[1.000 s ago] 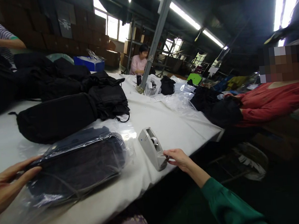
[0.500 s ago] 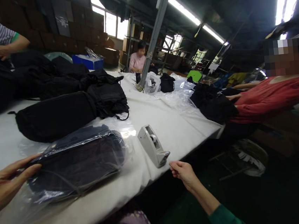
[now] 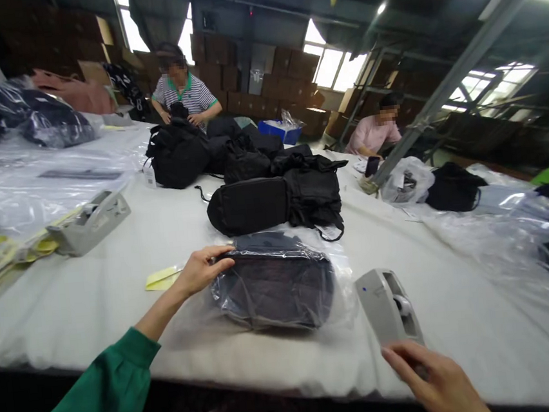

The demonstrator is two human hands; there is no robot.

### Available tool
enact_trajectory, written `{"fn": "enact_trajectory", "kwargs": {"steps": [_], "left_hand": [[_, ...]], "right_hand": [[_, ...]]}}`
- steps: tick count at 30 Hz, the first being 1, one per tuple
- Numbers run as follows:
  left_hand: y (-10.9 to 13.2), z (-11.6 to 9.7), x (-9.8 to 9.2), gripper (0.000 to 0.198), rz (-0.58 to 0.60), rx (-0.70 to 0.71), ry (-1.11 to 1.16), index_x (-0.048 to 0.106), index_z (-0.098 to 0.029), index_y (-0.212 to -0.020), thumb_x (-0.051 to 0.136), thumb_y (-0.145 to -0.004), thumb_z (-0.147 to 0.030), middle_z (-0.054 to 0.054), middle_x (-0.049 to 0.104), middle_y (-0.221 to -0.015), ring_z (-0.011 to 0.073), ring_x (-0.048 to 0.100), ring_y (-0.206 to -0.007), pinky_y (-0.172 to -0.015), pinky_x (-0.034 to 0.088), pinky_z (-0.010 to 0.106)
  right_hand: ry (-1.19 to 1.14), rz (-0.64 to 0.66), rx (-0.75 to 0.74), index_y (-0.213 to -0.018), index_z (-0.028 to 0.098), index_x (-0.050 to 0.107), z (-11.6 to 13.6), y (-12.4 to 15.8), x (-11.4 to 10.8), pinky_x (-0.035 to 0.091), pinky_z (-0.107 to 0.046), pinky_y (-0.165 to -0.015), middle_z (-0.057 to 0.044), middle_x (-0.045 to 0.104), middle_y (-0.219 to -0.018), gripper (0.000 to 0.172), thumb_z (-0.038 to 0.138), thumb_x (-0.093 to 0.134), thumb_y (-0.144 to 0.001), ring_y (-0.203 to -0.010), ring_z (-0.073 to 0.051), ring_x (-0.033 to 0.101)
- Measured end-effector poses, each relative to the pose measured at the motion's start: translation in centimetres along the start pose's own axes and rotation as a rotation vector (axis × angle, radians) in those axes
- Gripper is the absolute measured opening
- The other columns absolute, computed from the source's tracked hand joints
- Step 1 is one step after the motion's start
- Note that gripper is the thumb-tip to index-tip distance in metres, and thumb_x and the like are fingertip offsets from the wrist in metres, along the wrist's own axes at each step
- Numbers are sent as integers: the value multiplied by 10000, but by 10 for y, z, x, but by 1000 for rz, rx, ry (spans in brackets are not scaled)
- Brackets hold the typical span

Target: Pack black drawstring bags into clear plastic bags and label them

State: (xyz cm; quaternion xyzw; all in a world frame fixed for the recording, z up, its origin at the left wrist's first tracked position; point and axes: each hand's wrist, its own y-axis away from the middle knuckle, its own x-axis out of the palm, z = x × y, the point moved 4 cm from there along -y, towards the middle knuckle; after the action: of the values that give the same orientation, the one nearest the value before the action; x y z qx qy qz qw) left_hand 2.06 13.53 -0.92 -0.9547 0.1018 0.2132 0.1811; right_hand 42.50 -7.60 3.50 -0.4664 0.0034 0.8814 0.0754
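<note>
Here the long table (image 3: 119, 311) under me is covered in white cloth and runs far back into a dim storeroom with stacked cardboard boxes (image 3: 222, 62) and bright windows behind them. On the far left, sheets of clear plastic (image 3: 34, 184) lie over the cloth, with a grey tape dispenser (image 3: 91, 220) beside them. At the far end a person in a striped shirt (image 3: 186, 98) handles a black backpack (image 3: 177, 154), and further right a person in pink (image 3: 374, 133) sits by a slanting steel post (image 3: 460, 71). In the middle, another black bag (image 3: 250, 205) lies on its side. The bagged black pack (image 3: 275, 283), sealed in clear film, lies near me, just this side of that bag. My left hand (image 3: 203, 271) rests on its far left corner, fingers loosely curled over the film's edge and not clamped. A yellow slip (image 3: 162, 278) lies just left of that hand. My right hand (image 3: 440, 384) is at the near edge, fingertips at the near end of a second tape dispenser (image 3: 386, 305), which stands just right of the pack; the frame cuts this hand off, so I cannot tell whether it pinches anything.
</note>
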Motion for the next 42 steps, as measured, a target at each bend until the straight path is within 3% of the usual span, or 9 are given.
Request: {"fn": "enact_trajectory", "kwargs": {"steps": [5, 7, 10, 16, 22, 25, 28, 33, 42], "left_hand": [[0, -2, -1, 390, -2, 47, 23, 713, -195, -1129, 632, -838, -442, 66, 719, -1156, 242, 655, -1073, -980, 488, 351], [0, -3, -1, 364, -9, 65, 24, 714, -208, -1126, 634, -840, -417, 57, 721, -1156, 242, 648, -1092, -992, 479, 355], [-1, -3, -2, 327, -9, 91, 25, 717, -224, -1119, 634, -844, -379, 42, 727, -1142, 235, 654, -1082, -985, 484, 346], [-5, -5, -5, 287, 2, 141, 32, 725, -226, -1103, 645, -843, -316, 31, 742, -1099, 214, 675, -1015, -938, 505, 308], [-7, -1, -6, 260, 5, 174, 30, 727, -246, -1091, 643, -855, -313, 20, 745, -1089, 208, 675, -992, -928, 492, 308], [-7, 0, -5, 258, 21, 188, 37, 724, -249, -1096, 649, -858, -317, 12, 746, -1083, 194, 676, -987, -912, 488, 283], [-6, 0, -5, 270, 21, 186, 43, 721, -244, -1106, 649, -861, -331, 19, 743, -1093, 195, 673, -995, -913, 485, 284], [-6, 0, -6, 275, 24, 179, 46, 720, -247, -1111, 624, -870, -341, 25, 744, -1087, 201, 671, -983, -909, 488, 299], [-8, -1, -7, 261, 31, 160, 27, 730, -241, -1083, 640, -851, -322, 20, 746, -1082, 209, 671, -986, -914, 477, 305]], "right_hand": [[227, 328, -837, -845, 213, 699, 190, -86, 33, 410, -295, -629, -57, 616, -733, 276, 345, 492, -970, -662, -182, 563], [329, 438, -1010, -831, 198, 695, 232, -105, 59, 382, -277, -625, -41, 603, -737, 228, 293, 534, -960, -658, -161, 553], [558, 506, -1075, -787, 190, 693, 261, -130, 95, 354, -265, -614, -31, 619, -741, 179, 262, 604, -924, -671, -156, 577], [932, 485, -928, -800, 133, 730, 271, -158, 137, 379, -300, -618, -127, 704, -790, 179, 244, 628, -896, -728, -250, 660], [951, 464, -857, -831, 104, 726, 266, -162, 141, 403, -310, -631, -149, 710, -779, 207, 157, 544, -913, -713, -252, 663], [654, 486, -775, -921, 146, 732, 258, -164, 126, 423, -298, -655, -95, 714, -810, 197, 225, 552, -927, -742, -228, 653], [157, 575, -490, -1064, 184, 718, 241, -164, 112, 455, -280, -639, -51, 725, -873, 270, 357, 567, -923, -709, -192, 650], [-441, 796, -7, -1444, 245, 412, 211, -137, 124, 452, -236, -517, -66, 720, -1004, 681, 497, 648, -857, -584, -150, 673], [-521, 608, -102, -1484, 254, 346, 182, -125, 153, 522, -253, -511, -7, 657, -874, 683, 444, 610, -884, -529, -117, 634]]}}
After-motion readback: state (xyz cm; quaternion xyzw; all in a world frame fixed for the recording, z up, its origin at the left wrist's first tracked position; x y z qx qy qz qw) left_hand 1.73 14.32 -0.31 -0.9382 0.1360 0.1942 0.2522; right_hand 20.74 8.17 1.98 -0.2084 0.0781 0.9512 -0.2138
